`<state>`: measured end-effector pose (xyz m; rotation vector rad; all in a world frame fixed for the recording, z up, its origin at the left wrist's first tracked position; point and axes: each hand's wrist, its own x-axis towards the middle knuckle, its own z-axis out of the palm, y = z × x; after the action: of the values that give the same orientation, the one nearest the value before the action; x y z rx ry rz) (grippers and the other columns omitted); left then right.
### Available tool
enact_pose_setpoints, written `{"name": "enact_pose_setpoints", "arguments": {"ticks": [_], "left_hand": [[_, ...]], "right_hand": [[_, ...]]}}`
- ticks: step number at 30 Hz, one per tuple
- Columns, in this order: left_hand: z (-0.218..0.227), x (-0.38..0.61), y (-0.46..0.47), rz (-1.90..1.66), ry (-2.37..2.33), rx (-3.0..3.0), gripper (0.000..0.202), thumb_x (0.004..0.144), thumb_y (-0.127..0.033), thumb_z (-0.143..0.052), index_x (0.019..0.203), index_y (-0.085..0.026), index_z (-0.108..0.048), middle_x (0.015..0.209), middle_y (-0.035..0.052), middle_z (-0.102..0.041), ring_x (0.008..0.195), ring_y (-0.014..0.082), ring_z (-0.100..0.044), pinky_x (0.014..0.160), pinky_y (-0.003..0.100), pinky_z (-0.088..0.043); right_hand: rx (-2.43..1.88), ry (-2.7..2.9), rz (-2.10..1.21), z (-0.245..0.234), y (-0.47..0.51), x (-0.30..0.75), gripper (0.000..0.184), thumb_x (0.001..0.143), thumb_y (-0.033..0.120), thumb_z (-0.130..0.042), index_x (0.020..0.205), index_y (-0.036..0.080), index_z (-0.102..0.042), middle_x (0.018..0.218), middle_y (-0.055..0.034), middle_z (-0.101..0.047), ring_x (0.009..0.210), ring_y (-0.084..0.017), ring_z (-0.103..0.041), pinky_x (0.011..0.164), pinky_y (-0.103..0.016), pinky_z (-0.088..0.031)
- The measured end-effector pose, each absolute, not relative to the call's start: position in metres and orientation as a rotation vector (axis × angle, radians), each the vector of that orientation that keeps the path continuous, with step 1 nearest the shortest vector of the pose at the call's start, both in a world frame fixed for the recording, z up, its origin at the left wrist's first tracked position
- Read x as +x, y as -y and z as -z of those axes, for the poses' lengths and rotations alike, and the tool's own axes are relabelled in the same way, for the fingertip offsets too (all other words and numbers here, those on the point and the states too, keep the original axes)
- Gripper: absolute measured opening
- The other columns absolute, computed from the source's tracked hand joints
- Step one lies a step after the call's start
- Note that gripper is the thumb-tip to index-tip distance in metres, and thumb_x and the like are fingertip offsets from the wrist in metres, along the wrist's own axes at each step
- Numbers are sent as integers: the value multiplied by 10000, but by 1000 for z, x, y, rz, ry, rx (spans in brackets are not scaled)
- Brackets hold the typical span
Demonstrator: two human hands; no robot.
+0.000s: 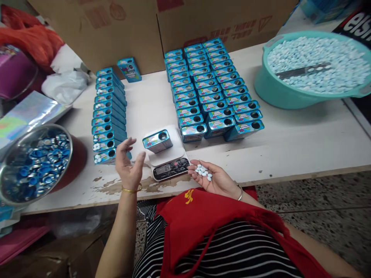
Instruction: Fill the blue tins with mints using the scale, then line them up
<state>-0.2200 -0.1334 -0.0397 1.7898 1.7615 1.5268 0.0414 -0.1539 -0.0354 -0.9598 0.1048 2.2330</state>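
A blue candy tin point(158, 142) with a round hole in its top stands on a white digital scale point(177, 148), whose display is lit. My left hand point(130, 164) is raised just left of the scale, fingers apart and holding nothing, near the front of a row of blue tins point(111, 112). Several tins in that row have pale candies on top. Palm up, my right hand point(211, 175) cups several pale blue candies point(203, 172) just right of the scale's display.
Rows of blue tins point(213, 88) with open holes stand behind the scale to the right. A turquoise basin point(278, 92) full of candies, with a dark strip on them, sits far right. A metal bowl point(68, 154) holds blue caps at left. Cardboard boxes point(139, 34) line the back.
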Motion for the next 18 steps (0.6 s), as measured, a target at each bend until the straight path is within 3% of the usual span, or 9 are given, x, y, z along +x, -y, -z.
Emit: {"name": "enact_pose_setpoints", "arguments": {"ticks": [7, 18], "left_hand": [[31, -232, 150, -1600, -1839, 1644, 332, 816, -335, -643, 1110, -199, -571, 1048, 59, -601, 977, 158, -590, 855, 308, -483], [26, -221, 139, -1577, -1691, 1699, 232, 825, -282, -646, 1033, -185, -616, 990, 46, -587, 905, 136, -578, 817, 294, -484]], "right_hand": [[-975, -92, -2200, 37, 161, 46, 248, 913, 122, -403, 994, 76, -634, 849, -118, -728, 793, -154, -709, 737, -217, -574], [-960, -58, -2232, 42, 169, 49, 199, 887, 130, -462, 1004, 104, -622, 713, -37, -652, 569, -88, -607, 504, -155, -503]]}}
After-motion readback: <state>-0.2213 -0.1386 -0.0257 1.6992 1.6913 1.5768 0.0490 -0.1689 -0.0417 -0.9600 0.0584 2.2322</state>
